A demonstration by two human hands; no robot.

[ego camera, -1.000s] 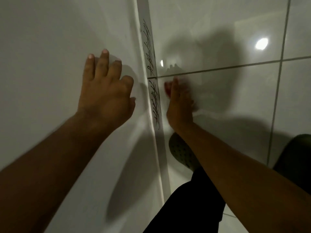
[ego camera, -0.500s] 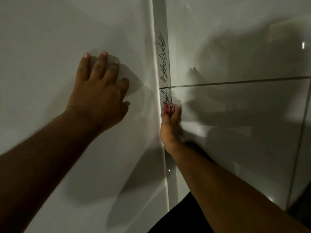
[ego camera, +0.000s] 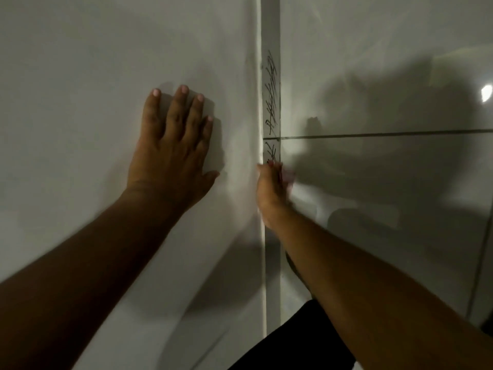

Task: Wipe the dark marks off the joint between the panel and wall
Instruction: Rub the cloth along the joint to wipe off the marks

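Note:
Dark scribbled marks [ego camera: 271, 102] run down the narrow joint strip [ego camera: 271, 36] between the white panel [ego camera: 80, 76] and the glossy tiled wall [ego camera: 373, 62]. A short patch of marks [ego camera: 272, 152] sits just below the grout line. My right hand [ego camera: 270, 188] is blurred and pressed on the strip right under that patch, fingers closed on a small red object [ego camera: 271, 163] that barely shows at the fingertips. The strip below this hand looks free of marks. My left hand [ego camera: 170, 156] lies flat on the panel, fingers slightly spread, holding nothing.
A horizontal grout line [ego camera: 373, 135] crosses the wall tiles and meets the strip. A bright light reflection [ego camera: 486, 92] shows at the right edge. Dark clothing [ego camera: 293, 343] fills the bottom centre, beneath my right forearm.
My right hand has travelled up the joint strip with the red object, and the marks lower down no longer show. My left hand stays flat on the panel. The view has shifted slightly.

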